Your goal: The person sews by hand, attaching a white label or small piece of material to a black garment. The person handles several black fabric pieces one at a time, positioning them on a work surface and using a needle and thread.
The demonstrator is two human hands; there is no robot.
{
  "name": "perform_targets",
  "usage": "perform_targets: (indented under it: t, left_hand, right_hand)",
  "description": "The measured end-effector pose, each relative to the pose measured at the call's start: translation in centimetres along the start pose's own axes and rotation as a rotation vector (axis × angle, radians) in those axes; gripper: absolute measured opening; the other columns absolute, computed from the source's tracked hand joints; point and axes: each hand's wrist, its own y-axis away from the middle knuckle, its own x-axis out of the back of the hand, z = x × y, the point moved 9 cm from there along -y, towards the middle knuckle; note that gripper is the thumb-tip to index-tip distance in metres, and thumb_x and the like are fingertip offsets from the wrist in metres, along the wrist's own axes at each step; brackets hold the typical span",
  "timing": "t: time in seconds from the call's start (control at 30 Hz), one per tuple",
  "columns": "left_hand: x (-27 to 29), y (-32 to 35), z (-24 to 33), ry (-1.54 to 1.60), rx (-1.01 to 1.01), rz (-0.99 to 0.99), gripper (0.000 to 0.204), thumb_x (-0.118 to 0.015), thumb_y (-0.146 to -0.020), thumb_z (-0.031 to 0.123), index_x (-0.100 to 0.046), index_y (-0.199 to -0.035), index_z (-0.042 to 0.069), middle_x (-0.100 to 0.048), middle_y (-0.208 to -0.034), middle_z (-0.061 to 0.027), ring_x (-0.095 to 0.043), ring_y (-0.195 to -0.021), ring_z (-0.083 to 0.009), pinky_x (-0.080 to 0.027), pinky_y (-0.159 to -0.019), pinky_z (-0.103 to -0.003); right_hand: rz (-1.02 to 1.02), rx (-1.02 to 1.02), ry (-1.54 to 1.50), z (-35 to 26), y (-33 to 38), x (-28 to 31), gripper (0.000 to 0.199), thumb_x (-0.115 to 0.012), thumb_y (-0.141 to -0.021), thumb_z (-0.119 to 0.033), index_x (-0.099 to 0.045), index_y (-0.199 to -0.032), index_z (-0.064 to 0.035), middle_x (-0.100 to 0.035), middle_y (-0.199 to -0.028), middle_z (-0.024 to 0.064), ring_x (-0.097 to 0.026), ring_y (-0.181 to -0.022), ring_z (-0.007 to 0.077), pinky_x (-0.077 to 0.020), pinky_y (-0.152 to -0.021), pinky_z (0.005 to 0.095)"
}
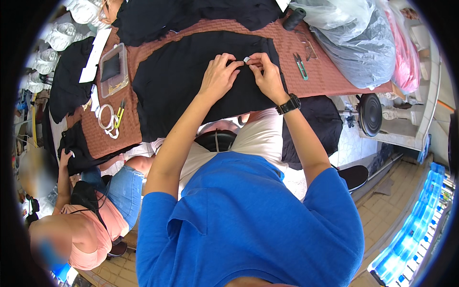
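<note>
Brown woven surface (334, 76): black fabric (177, 81) spread flat. Left hand (219, 79) pinches fabric edge; right hand (267, 76) grips small white tag (246, 60) there. Green snips (300, 66) nearby.

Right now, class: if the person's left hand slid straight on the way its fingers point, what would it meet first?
The left hand points toward the right hand, so it would first meet the small white tag pinched against the black fabric piece, then likely the right fingers, though depth is unclear.
</note>
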Motion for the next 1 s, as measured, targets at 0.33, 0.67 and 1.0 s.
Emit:
perform_targets:
  t: [0.33,0.67,1.0]
  left_hand:
    - [-1.8,-1.4,-1.6,-0.073,0.097,0.051,0.006,-0.075,-0.085,0.02,-0.076,-0.091,0.018,-0.061,-0.096,0.0045,-0.056,-0.095,-0.0208,-0.042,-0.081,-0.039]
    - [1.3,0.4,-1.5,0.227,0.07,0.131,0.025,-0.071,-0.089,0.02,-0.069,-0.113,0.012,-0.063,-0.105,-0.0041,-0.058,-0.101,-0.0273,-0.046,-0.087,-0.04]
    - [14.3,12.3,-2.5,-0.24,0.4,0.3,0.019,-0.071,-0.087,0.01,-0.07,-0.105,0.009,-0.063,-0.1,-0.0054,-0.058,-0.097,-0.028,-0.044,-0.084,-0.041]
  right_hand:
    - [0.063,0.035,0.083,0.9,0.4,-0.4,0.027,-0.059,-0.092,0.008,-0.052,-0.117,0.0018,-0.071,-0.1,0.0192,-0.072,-0.088,0.0277,-0.0573,-0.075,0.0342]
    - [0.061,0.013,-0.041,1.5,-0.3,-0.2,0.021,-0.063,-0.096,-0.002,-0.058,-0.116,-0.0001,-0.073,-0.098,0.0145,-0.073,-0.089,0.0181,-0.058,-0.074,0.0316]
    - [-0.231,0.087,-0.289,-11.5,-7.4,-18.5,0.017,-0.071,-0.095,-0.016,-0.072,-0.103,-0.0016,-0.071,-0.089,0.0022,-0.063,-0.081,0.0073,-0.0511,-0.073,0.0242]
